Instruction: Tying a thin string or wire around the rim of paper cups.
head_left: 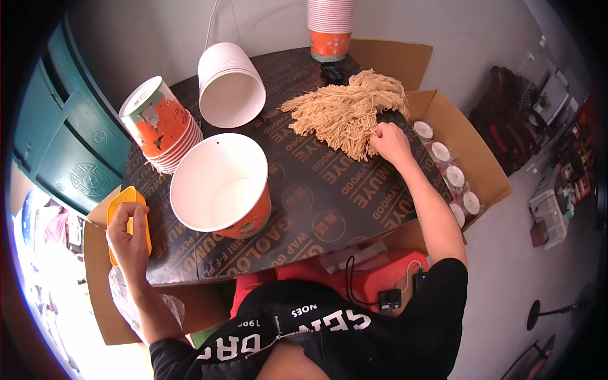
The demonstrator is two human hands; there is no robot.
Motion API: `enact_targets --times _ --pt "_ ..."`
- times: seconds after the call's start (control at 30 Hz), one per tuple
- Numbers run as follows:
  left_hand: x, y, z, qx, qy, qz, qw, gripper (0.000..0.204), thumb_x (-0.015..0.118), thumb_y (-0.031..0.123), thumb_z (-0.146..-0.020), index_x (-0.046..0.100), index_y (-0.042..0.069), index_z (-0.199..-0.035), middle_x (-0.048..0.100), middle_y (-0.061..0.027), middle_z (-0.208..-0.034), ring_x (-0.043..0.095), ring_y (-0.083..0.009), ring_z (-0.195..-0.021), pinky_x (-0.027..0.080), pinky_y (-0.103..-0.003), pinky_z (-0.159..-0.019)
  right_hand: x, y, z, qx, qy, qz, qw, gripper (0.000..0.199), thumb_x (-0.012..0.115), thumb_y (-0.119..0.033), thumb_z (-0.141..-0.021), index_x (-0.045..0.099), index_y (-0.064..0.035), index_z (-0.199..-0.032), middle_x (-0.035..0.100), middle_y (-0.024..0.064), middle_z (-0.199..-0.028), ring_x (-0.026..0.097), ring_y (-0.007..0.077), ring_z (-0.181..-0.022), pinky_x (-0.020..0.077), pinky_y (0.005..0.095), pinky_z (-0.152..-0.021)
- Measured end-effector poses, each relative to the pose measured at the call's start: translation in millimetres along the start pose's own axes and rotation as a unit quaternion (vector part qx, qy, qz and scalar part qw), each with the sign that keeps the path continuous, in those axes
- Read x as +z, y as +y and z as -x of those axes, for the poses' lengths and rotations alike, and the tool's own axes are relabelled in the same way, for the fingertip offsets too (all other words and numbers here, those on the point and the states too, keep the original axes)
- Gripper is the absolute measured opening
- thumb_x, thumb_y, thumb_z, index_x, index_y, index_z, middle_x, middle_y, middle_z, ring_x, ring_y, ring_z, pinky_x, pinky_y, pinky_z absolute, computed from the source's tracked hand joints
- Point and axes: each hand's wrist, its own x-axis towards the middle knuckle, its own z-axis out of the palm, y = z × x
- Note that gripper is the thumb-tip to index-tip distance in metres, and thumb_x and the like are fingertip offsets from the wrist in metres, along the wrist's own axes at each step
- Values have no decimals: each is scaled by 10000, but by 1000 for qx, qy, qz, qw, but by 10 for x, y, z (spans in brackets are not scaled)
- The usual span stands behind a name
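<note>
My right hand (391, 142) is closed, its fingertips at the edge of a loose bundle of beige cotton strings (354, 104) on the table. My left hand (126, 234) has its fingers curled together over a shallow yellow plastic tray (116, 206) at the table's left edge. What those fingers pinch, if anything, is too small to make out. Between my hands stands a large paper bucket (247, 218), white inside and orange outside, its mouth tilted toward me. A small dark spot (218, 143) shows on its inner far wall.
A stack of upside-down orange buckets (166, 123), a white nested stack on its side (231, 88) and a tall stack (329, 41) stand on the dark plywood table (310, 209). At right, a cardboard box (484, 152) holds several wrapped round packs (455, 176). Teal cabinet (88, 145) at left.
</note>
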Motion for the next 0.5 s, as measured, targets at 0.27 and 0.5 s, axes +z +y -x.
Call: enact_targets --times 0.27,0.5 --pt "23 -13 2 2 -3 8 1000 140 576 53 -954 595 -11 -831 575 -6 -747 503 -75 -720 405 -223 -689 -352 299 -110 250 -67 -475 841 113 576 -54 -831 578 -35 -719 583 52 -663 458 91 -480 326 252 -385" --pt "119 55 -10 7 -9 23 1000 135 570 41 -952 601 -12 -832 574 -3 -746 495 -73 -710 398 -218 -677 -62 225 -97 114 -59 -309 942 168 663 -143 -818 704 15 -859 660 46 -719 595 112 -693 474 292 -646"
